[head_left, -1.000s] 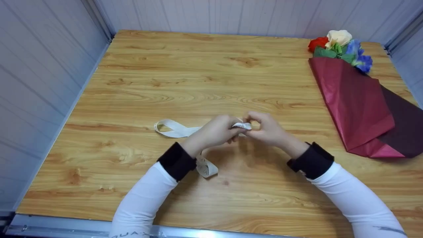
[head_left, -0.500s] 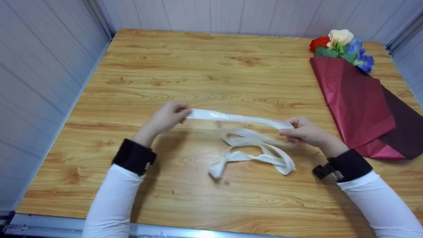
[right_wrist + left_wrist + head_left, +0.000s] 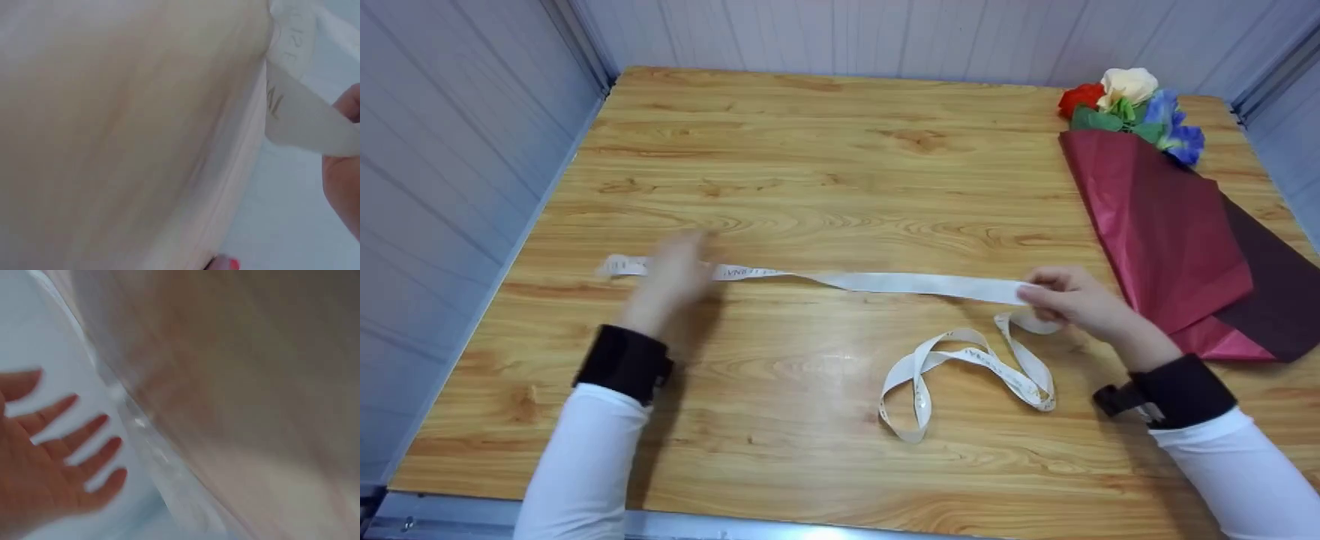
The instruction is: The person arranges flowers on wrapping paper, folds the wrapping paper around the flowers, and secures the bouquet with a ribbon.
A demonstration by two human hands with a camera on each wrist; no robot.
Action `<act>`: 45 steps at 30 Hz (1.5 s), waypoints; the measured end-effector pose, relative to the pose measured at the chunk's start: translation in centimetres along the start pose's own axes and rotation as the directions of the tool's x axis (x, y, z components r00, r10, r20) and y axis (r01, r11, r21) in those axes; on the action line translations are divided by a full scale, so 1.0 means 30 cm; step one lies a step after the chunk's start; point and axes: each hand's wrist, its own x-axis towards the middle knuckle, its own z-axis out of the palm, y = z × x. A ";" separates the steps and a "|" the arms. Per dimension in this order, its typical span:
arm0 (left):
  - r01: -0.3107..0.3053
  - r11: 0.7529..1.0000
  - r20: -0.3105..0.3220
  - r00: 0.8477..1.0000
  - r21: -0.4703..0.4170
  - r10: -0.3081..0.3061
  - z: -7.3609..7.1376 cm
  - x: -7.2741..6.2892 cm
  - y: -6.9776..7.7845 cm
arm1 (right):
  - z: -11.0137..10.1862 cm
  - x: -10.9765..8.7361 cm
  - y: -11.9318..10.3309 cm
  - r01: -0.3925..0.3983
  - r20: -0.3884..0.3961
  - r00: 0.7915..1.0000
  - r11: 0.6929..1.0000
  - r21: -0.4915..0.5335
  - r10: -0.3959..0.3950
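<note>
A long white ribbon (image 3: 915, 283) with printed lettering stretches across the table, twisted once near its middle. Its left end lies past my left hand (image 3: 673, 277), which is blurred over the ribbon. In the left wrist view the fingers (image 3: 84, 439) of that hand are spread apart with nothing between them, beside the ribbon (image 3: 152, 439). My right hand (image 3: 1076, 304) pinches the ribbon between thumb and fingers at the right. From there the rest of it falls in loose loops on the wood. The right wrist view shows the ribbon (image 3: 304, 121) running into that hand's grip.
At the right lies a bouquet wrapped in dark red paper (image 3: 1170, 240), its red, cream and blue flowers (image 3: 1132, 97) towards the back wall. The wooden table (image 3: 810, 165) has panelled walls (image 3: 855, 37) at the back and sides and a metal rail (image 3: 780, 525) in front.
My hands have moved apart from the middle, drawing the ribbon out between them. My left hand has let go of the ribbon. The loose loops have shifted right with my right hand.
</note>
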 end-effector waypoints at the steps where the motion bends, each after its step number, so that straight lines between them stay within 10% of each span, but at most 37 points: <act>1: -0.093 0.993 0.030 0.995 -0.072 0.095 0.028 -0.002 0.053 | 0.022 0.013 -0.006 -0.004 0.026 1.000 0.999 -0.033 0.005; 5: -0.379 0.868 0.172 0.878 -0.322 0.447 0.141 -0.022 0.298 | 0.131 0.074 -0.032 0.013 0.155 0.988 0.985 -0.172 0.014; 9: -0.434 0.790 0.295 0.760 -0.432 0.579 0.210 -0.042 0.463 | 0.238 0.120 -0.055 0.087 0.283 0.959 0.970 -0.226 -0.020; 15: -0.289 0.778 0.411 0.718 -0.558 0.562 0.216 -0.050 0.455 | 0.276 0.115 -0.068 0.153 0.269 0.958 0.971 -0.182 -0.100; 18: -0.260 0.792 0.408 0.744 -0.552 0.529 0.185 -0.046 0.382 | 0.224 0.100 -0.062 0.137 0.199 0.975 0.978 -0.160 -0.104; 24: -0.214 0.875 0.229 0.913 -0.435 0.337 0.067 -0.030 0.156 | 0.059 0.030 -0.015 0.048 0.107 0.994 0.995 -0.092 -0.038; 28: -0.067 0.914 0.152 0.979 -0.399 0.138 -0.023 -0.041 0.011 | -0.028 -0.033 0.009 -0.047 -0.018 0.999 0.986 -0.162 0.045; 36: 0.001 0.891 -0.013 1.000 -0.455 -0.008 -0.101 -0.069 -0.134 | -0.077 -0.103 0.042 0.022 -0.173 0.975 0.839 -0.544 -0.138; 42: -0.045 0.931 -0.120 0.993 -0.363 0.001 -0.108 -0.080 -0.217 | -0.191 -0.171 0.061 0.218 0.045 0.976 0.961 -0.169 -0.213; 45: -0.043 0.941 -0.101 0.995 -0.336 0.009 -0.107 -0.088 -0.248 | -0.270 -0.224 0.078 0.133 0.204 0.967 0.985 0.109 -0.153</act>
